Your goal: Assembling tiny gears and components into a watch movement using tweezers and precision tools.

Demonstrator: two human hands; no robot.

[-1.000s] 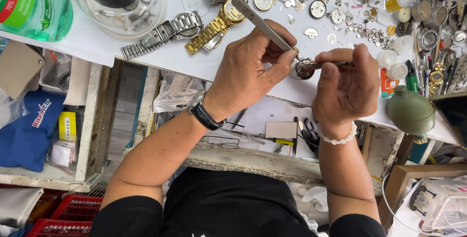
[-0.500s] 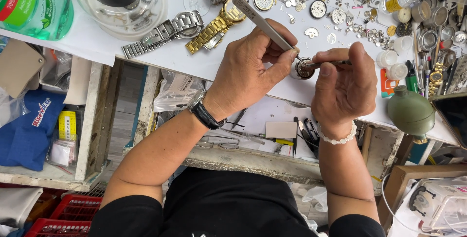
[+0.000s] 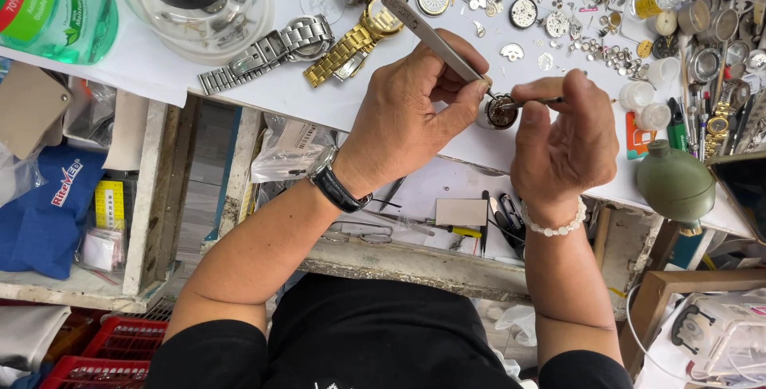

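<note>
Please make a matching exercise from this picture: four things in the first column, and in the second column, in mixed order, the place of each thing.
Things:
1. tweezers
2. gold watch
3. green blower
4. bead bracelet

Places:
A. on the right wrist
B. at the bench's right edge
C. in the left hand
D. flat on the white bench, beside a steel watch

Pairs: 1-C, 2-D, 3-B, 4-A
</note>
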